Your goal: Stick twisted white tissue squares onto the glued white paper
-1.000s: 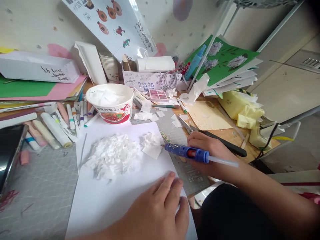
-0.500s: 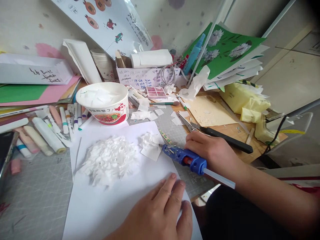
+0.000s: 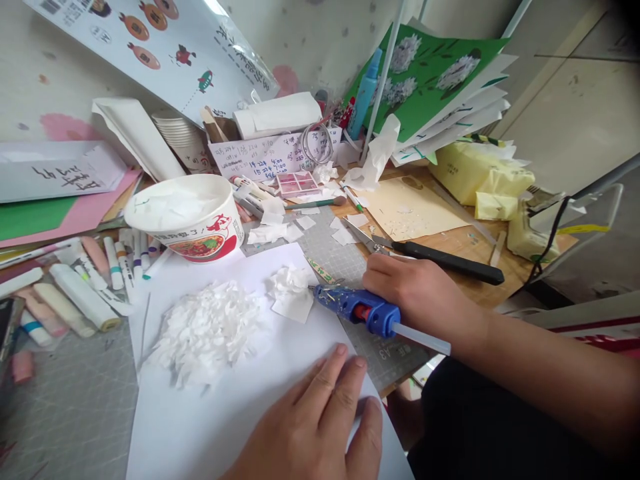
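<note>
My left hand point(image 3: 320, 413) rests on the white sheet of paper point(image 3: 270, 413), its fingers stretched out and lying flat. My right hand point(image 3: 420, 287) is closed round the grip of a blue glue gun point(image 3: 357, 308), and the grip is hidden behind the fingers. A clear glue stick point(image 3: 423, 339) pokes out of the gun's rear end. The nozzle points left, right at the edge of a small crumpled bunch of white paper point(image 3: 291, 293); whether they touch I cannot tell. Left of that, a big fluffy mound of white paper pieces point(image 3: 207, 333) sits on the sheet.
Behind the sheet stands a white paper tub point(image 3: 187, 220) with white paper inside. Markers point(image 3: 87, 297) lie along the left. Scissors point(image 3: 364, 235) and a black-handled tool point(image 3: 445, 262) lie beyond my right hand. A grey cutting mat point(image 3: 75, 393) is underneath.
The view has turned slightly, so most things sit further left in the picture. Both hands, the glue gun and the paper bunches keep nearly the same places on the sheet.
</note>
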A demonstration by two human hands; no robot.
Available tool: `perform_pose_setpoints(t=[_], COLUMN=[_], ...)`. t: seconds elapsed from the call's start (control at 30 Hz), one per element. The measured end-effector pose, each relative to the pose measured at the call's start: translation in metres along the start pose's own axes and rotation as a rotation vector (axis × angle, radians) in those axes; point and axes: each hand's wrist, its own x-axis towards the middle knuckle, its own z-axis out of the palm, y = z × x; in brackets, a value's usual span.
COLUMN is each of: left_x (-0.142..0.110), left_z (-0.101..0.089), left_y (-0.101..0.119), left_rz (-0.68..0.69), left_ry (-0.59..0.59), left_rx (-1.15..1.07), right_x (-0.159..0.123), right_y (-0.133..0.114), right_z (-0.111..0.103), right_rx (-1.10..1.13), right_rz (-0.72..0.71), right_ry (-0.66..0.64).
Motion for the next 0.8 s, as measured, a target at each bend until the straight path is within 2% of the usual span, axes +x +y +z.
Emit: perform_pose_setpoints(t=[0.13,0.4,0.6,0.8], left_x=[-0.0008,-0.0018,-0.0017,-0.0029], left_z=[0.0008,0.0006,0.0017,0.0002], left_y=[0.0001,0.0014,0.0037,0.0040], left_rz=[0.000,-0.016,-0.009,-0.017], left_ry=[0.005,0.003,-0.006,-0.006], left_rx=[0.001,-0.015,-0.007,0.004], right_x=[-0.0017,0.0018,-0.0032,-0.0062], right_y=[-0.0009,0.0013,0.0020,0.0041], right_z=[-0.0001,-0.0005,0.0015,0.0070], right_rx=[0.052,0.012,0.085,0.002], right_rz=[0.007,0.003,0.000,-0.043], right_ry=[0.004,-0.015,-0.006,0.089])
